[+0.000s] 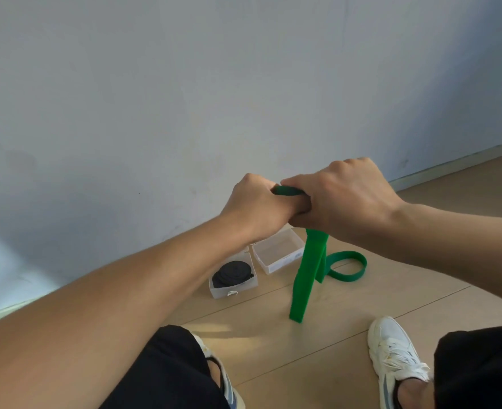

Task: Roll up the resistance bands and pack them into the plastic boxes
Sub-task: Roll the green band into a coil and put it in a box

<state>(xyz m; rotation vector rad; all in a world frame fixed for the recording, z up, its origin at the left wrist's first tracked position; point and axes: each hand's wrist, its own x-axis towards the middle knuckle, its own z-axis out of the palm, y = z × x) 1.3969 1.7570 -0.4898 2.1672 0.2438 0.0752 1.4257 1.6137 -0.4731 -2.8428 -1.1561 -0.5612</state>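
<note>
A green resistance band (304, 278) hangs from both my hands down to the wooden floor, with a loop of it lying on the floor at the right. My left hand (255, 208) and my right hand (341, 199) are pressed together above the floor, both gripping the band's upper end; a short green stretch shows between them. Below them stand two clear plastic boxes side by side. The left box (233, 287) holds a rolled black band (233, 274). The right box (277, 252) shows nothing inside.
A grey wall with a skirting board (450, 166) runs right behind the boxes. My knees in black trousers and my two white shoes (394, 349) fill the lower part of the view. Wooden floor (273, 343) lies between shoes and boxes.
</note>
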